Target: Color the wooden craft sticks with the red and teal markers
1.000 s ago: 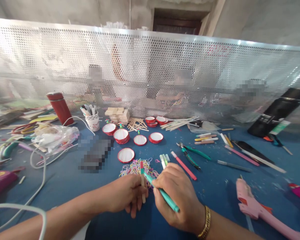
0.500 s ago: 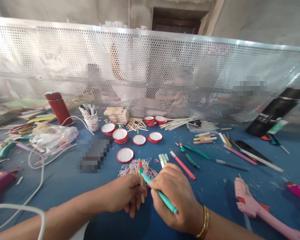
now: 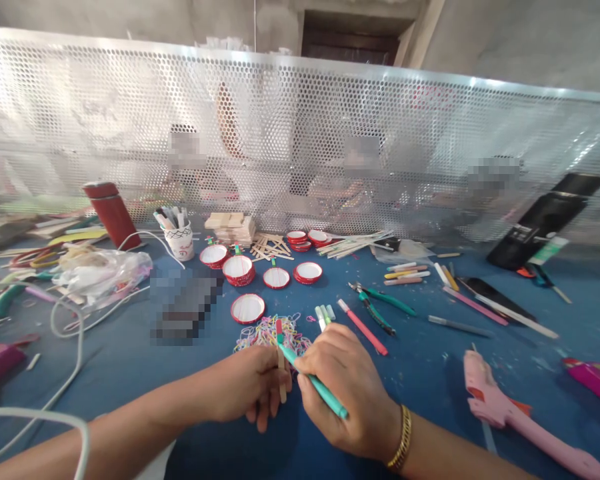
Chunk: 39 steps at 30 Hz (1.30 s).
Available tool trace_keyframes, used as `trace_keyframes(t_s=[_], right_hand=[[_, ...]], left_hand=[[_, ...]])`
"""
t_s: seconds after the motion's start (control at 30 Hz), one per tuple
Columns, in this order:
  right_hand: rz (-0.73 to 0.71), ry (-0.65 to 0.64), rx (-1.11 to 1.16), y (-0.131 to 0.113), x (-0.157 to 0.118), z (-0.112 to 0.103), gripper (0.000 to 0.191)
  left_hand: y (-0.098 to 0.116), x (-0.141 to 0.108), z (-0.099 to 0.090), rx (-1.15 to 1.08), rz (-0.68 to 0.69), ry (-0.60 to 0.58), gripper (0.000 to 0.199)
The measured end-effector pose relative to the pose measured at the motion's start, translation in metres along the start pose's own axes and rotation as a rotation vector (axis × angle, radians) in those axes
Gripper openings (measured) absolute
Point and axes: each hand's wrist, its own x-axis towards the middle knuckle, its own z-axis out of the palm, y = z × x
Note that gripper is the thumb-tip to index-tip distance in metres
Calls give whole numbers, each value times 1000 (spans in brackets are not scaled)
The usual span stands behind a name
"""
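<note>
Pinched in the fingers of my left hand [image 3: 253, 383] is a wooden craft stick [image 3: 281, 377], held upright, its top coloured red with a green band below. My right hand [image 3: 347, 387] grips a teal felt-tip marker [image 3: 325, 390], whose tip touches the stick at the green band. Behind the stick lies a heap of small coloured rubber bands [image 3: 295, 330], partly hidden by my hands. A red-rimmed white lid [image 3: 248, 309] rests just beyond the heap. Several similar lids, some stacked, stand farther back, such as one stack [image 3: 239, 269] with a coloured stick behind it.
Right of my hands lie a red marker [image 3: 363, 327], green-handled pliers [image 3: 387, 303] and a pink glue gun [image 3: 505, 413]. A white cable [image 3: 75, 360] loops at left near a phone [image 3: 190, 307]. A perforated metal screen [image 3: 300, 133] runs behind, with people beyond it.
The view has shifted slightly, so everything sits a little farther left. Both hands keep their grips, the marker tip still at the stick's green band.
</note>
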Motion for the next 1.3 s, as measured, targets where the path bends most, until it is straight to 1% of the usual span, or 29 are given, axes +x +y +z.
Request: trace_keyframes(t_s=[0.2, 0.4, 0.57, 0.8, 1.0, 1.13, 1.3], right_hand=[[12, 55, -24, 1, 0, 0, 6], [11, 10, -19, 1, 0, 0, 6], [29, 41, -34, 2, -1, 0, 6], [7, -4, -12, -1, 0, -1, 7], [23, 55, -50, -1, -2, -1, 6], [2, 29, -38, -2, -2, 0, 7], [14, -4, -50, -2, 0, 1, 10]], left_hand=[[2, 0, 2, -5, -15, 20, 18], [3, 0, 2, -18, -23, 18, 16], [5, -1, 3, -1, -23, 25, 16], [-3, 1, 0, -22, -7, 3, 14], [-4, 2, 0, -21, -3, 9, 16], [-5, 3, 1, -12, -2, 1, 15], [-9, 5, 1, -20, -1, 6, 18]])
